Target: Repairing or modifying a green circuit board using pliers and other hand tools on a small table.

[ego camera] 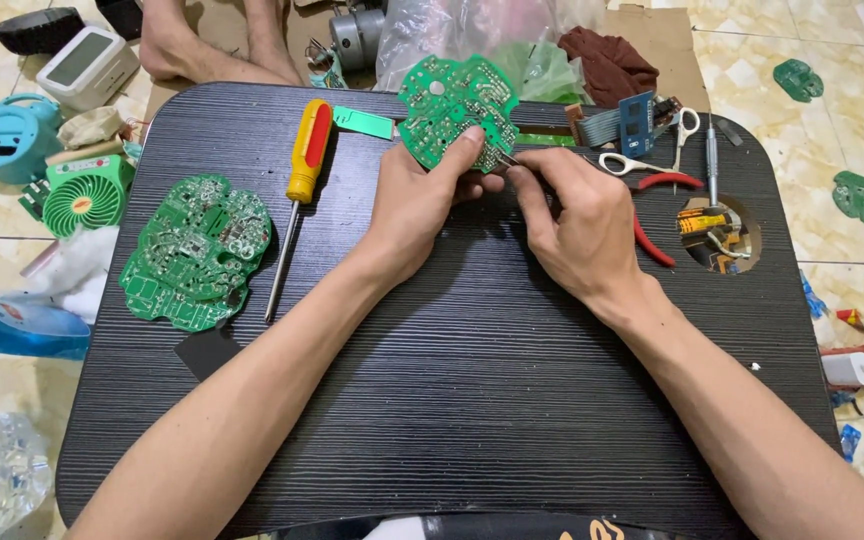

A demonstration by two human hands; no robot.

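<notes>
Steadiness matters: left hand (414, 205) pinches the green circuit board (455, 110) upright; right hand (580, 222) closes on a thin tool (508, 160) at its near edge.

Green circuit board (449, 108), silver solder dots. Second green board (195, 250) on black wood-grain tabletop (472, 390). Screwdriver (299, 190): yellow handle, red stripe; pliers (655, 215) red-handled.

Your counter (472, 380) shows matt black wood-grain ridges. The circuit board (447, 105) you hold looks glossy green with shiny solder dots. The screwdriver (302, 170) has smooth yellow-red plastic and a bright metal shaft; the floor (812, 150) is polished tile.
</notes>
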